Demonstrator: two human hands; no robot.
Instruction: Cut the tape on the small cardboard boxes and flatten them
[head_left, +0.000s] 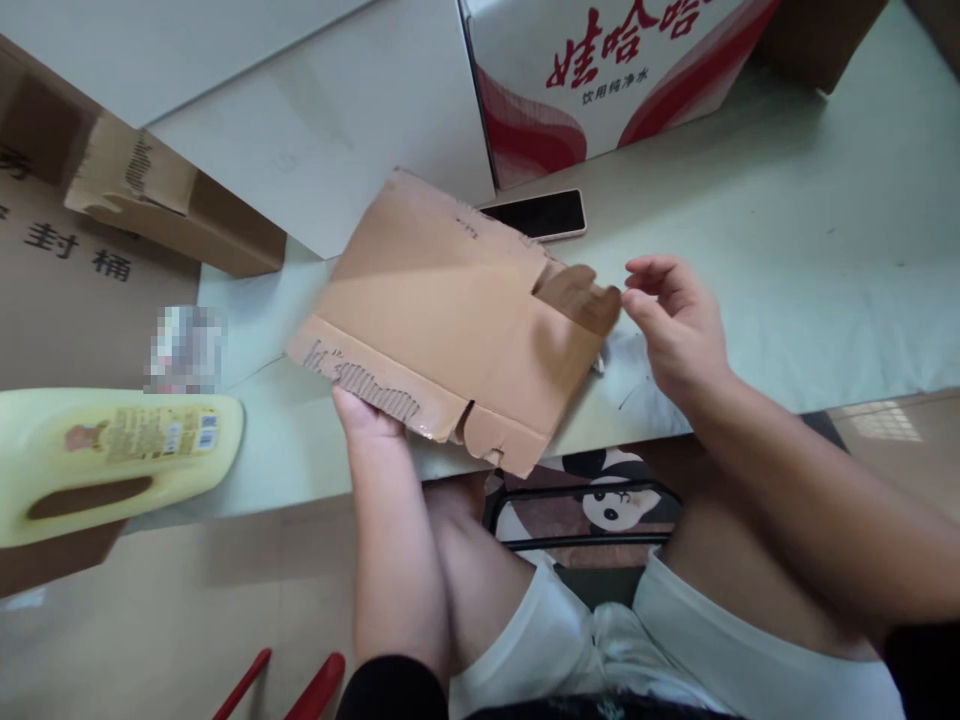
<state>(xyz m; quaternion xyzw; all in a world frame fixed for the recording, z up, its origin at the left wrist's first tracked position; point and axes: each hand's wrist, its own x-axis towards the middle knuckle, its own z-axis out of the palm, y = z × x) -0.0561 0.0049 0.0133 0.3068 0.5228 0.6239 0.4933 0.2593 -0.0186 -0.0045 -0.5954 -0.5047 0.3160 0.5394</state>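
A flattened brown cardboard piece (435, 300) is tilted above the pale cloth-covered table, with torn edges and slotted flaps. My left hand (369, 415) holds its lower left edge from beneath; the fingers are hidden under the board. At the right end, a darker folded flap (577, 295) sticks up. My right hand (675, 315) is beside that flap, its thumb and index finger apart and close to the flap's tip, with nothing visible between them.
A black phone (551, 215) lies behind the cardboard, near a red-and-white carton (615, 90) and a large white box (337, 120). At left are brown boxes (232, 225) and a yellow bottle (172, 445). The pale table (810, 280) extends right.
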